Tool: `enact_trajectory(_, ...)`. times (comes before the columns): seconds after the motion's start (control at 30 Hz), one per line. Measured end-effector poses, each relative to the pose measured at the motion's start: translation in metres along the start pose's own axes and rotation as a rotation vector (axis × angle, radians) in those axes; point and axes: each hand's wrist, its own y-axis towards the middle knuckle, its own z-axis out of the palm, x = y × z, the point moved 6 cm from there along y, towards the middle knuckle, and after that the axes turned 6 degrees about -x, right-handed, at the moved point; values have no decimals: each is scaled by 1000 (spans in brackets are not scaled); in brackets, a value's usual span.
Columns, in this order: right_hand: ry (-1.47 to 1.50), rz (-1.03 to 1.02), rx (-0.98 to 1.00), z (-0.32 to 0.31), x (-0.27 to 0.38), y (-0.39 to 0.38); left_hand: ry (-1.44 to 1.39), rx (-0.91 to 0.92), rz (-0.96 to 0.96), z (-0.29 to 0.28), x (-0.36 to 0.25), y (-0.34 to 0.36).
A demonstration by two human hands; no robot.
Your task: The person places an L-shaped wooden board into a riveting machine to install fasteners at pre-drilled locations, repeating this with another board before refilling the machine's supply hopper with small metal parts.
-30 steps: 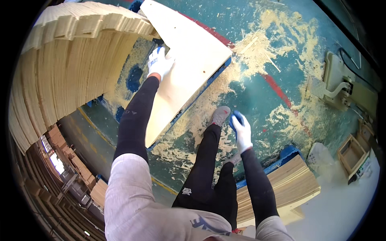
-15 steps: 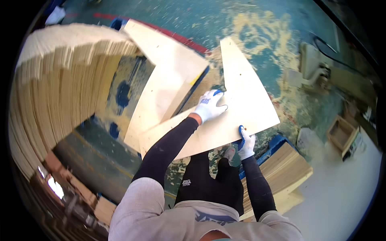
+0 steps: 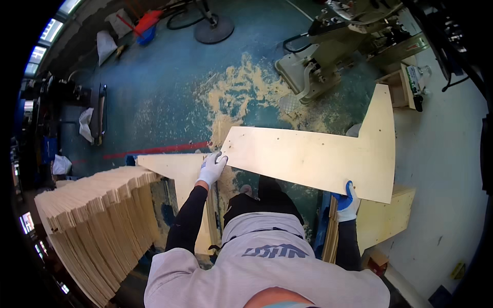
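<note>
A pale L-shaped plywood panel (image 3: 303, 154) with small dark holes spans the space in front of me, held in both hands. My left hand (image 3: 211, 168), in a white and blue work glove, grips the panel's narrower left end. On the near edge at the right, my right hand (image 3: 347, 203) in the same kind of glove is closed, with its thumb on top and its fingers hidden below. A second plywood panel (image 3: 187, 177) of similar shape lies lower at the left, partly behind my left arm.
At the left stands a long row of stacked plywood panels (image 3: 102, 220). More plywood pieces (image 3: 387, 218) are at the right, beside a white wall (image 3: 436, 179). Sawdust (image 3: 244, 92) covers part of the green floor, near a machine (image 3: 308, 72). A wooden box (image 3: 398, 87) sits farther right.
The held panel has turned and moved right, away from the other panel. My left hand has shifted from its upper face to its left end. My view has swung too.
</note>
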Motion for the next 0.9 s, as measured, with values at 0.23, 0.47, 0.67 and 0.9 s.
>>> enact_trajectory(0.23, 146, -324, 220, -30, 163, -10, 494, -39, 519, -32, -184, 164)
enact_trajectory(0.47, 257, -605, -103, -33, 207, -24, -353, 295, 342, -9, -279, 193)
enact_trajectory(0.67, 714, -661, 390, 145, 148, -37, -417, 182, 524, -86, -369, 224)
enact_trajectory(0.9, 659, -343, -347, 279, 63, 35, 140, 417, 589, -110, -412, 328)
